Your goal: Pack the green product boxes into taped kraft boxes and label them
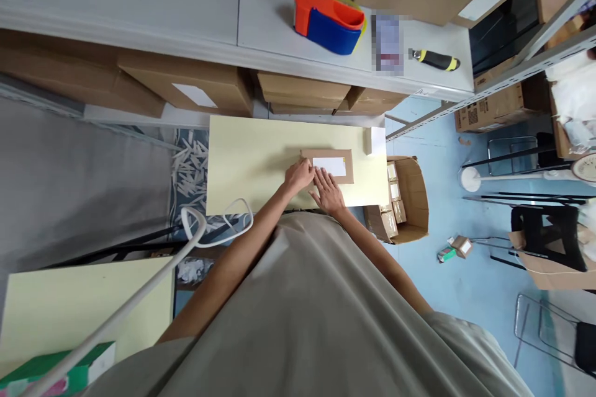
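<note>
A flat brown cardboard box [348, 171] lies on the pale yellow tabletop [251, 155] in front of me. On its top is a white label [329, 166] with a small yellow mark at the right end. My left hand [299, 176] rests at the box's left side, fingers curled together by the label's left end; what is between them, if anything, is hidden. With fingers stretched out flat, my right hand [328, 191] presses on the box at the label's lower edge. A stack of white labels [375, 141] sits at the table's far right corner.
On the shelf [265, 31] beyond lie an orange and blue tape dispenser [329, 22] and a black and yellow utility knife [436, 59]. An open carton [414, 198] of small boxes stands right of the table. A white curved stand [139, 288] rises at my left.
</note>
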The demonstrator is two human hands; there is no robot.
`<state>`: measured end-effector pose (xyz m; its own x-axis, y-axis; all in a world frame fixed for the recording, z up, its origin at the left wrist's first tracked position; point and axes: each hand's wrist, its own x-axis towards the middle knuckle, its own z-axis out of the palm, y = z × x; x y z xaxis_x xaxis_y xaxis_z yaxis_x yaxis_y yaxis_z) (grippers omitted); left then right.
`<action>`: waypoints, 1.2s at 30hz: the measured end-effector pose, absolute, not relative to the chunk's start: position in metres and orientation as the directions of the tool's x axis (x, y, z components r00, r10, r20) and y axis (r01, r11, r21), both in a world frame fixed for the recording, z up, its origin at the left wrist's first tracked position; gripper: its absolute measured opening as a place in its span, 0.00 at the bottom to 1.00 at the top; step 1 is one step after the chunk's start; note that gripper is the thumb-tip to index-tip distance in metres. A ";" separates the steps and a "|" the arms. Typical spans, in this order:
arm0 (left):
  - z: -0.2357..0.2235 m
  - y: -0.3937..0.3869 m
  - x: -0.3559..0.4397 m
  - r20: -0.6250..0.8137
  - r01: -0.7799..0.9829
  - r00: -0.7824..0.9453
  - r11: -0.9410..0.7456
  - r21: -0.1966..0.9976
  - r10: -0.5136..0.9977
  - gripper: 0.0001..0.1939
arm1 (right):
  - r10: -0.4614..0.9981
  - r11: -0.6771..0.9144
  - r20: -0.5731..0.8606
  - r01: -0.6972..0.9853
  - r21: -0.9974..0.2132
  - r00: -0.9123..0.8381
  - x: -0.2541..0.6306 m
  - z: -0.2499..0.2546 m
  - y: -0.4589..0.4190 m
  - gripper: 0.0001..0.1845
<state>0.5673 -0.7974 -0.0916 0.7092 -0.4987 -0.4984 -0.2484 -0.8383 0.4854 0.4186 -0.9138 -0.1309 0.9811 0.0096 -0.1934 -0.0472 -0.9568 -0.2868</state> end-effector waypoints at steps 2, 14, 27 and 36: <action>-0.093 -0.796 0.568 -0.496 -0.257 0.700 -0.829 0.496 -0.514 0.13 | -0.073 -0.951 -0.183 -0.124 -0.282 0.980 0.402 -0.130 -0.927 0.39; -0.111 -0.792 0.571 -0.453 -0.289 0.680 -0.779 0.557 -0.577 0.12 | -0.273 -0.896 -0.212 -0.329 -0.299 0.938 0.430 -0.132 -0.908 0.38; -0.103 -0.783 0.571 -0.496 -0.081 0.699 -0.746 0.661 -0.515 0.07 | -0.491 -0.765 -0.110 -0.488 -0.421 0.864 0.408 -0.149 -0.979 0.39; -0.085 -0.750 0.552 -0.630 0.136 0.677 -0.777 0.615 -0.380 0.10 | -0.816 -0.070 -0.308 -0.612 -0.787 0.489 0.370 -0.183 -0.977 0.62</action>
